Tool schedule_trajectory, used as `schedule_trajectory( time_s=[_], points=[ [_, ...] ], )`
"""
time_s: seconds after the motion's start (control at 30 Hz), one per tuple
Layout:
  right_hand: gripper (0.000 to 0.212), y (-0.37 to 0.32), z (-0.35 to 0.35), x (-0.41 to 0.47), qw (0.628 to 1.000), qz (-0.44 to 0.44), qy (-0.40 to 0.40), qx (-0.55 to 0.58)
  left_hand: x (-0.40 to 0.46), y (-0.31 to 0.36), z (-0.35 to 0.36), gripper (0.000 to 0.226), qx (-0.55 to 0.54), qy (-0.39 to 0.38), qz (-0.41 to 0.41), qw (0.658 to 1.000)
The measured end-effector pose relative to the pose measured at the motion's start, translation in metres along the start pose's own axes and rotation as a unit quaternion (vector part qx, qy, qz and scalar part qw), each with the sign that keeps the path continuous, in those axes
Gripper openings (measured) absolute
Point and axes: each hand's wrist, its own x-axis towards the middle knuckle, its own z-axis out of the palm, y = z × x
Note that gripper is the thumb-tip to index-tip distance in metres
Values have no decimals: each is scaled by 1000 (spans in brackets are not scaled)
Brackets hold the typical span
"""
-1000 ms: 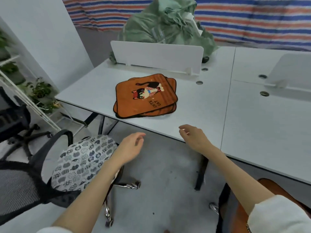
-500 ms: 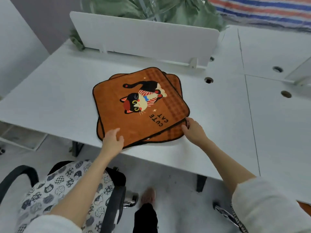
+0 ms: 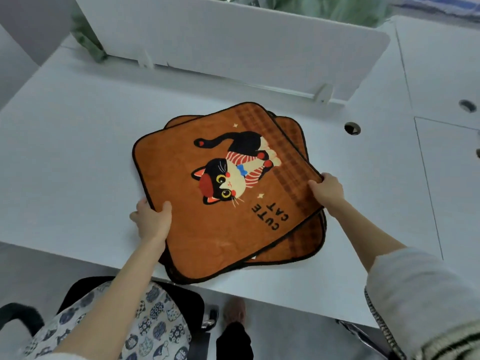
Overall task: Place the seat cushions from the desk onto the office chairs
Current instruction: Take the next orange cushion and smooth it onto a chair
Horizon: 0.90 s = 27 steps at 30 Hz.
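A white desk [image 3: 78, 157] fills most of the view, with a white divider panel [image 3: 233, 45] standing along its far side and something green [image 3: 337, 6] piled behind that. Two round cable holes [image 3: 352, 128] sit at about 2 o'clock from the middle of the desk.

In the middle lies a stack of orange seat cushions [image 3: 306, 240]. The top cushion [image 3: 207, 229] shows a black and white cat and the words "CUTE CAT". It sits crooked on the ones below, so their corners poke out at 12 o'clock and at 5 o'clock.

The left hand [image 3: 152, 222] grips the top cushion at its 8 o'clock edge. The thumb lies on top and the other fingers are tucked under the edge. The right hand [image 3: 327, 189] grips the same cushion at its 3 o'clock corner, fingers curled around the edge. That side looks a little raised off the stack.

At 7 o'clock, below the desk edge, is an office chair [image 3: 187, 300] that already has a cushion with a blue cat pattern [image 3: 155, 331] on it. A shoe [image 3: 233, 311] shows on the floor at 6 o'clock.
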Motion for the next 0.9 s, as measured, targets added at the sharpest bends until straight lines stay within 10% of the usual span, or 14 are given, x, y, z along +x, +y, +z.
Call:
schedule_trajectory(
  time_s=[0.33,0.5,0.9],
  points=[
    [19,-22,-44,-47,989,-64,-40,129,-48,58,18,54,-30,-79,109,990],
    [23,6,-108,-113,983,-136,72,104,-116,71,23,44,-31,-129,193,972],
    [16,284,-294,-425,891,-57,317,322,-455,40,54,40,-90,-316,379,865]
  ],
)
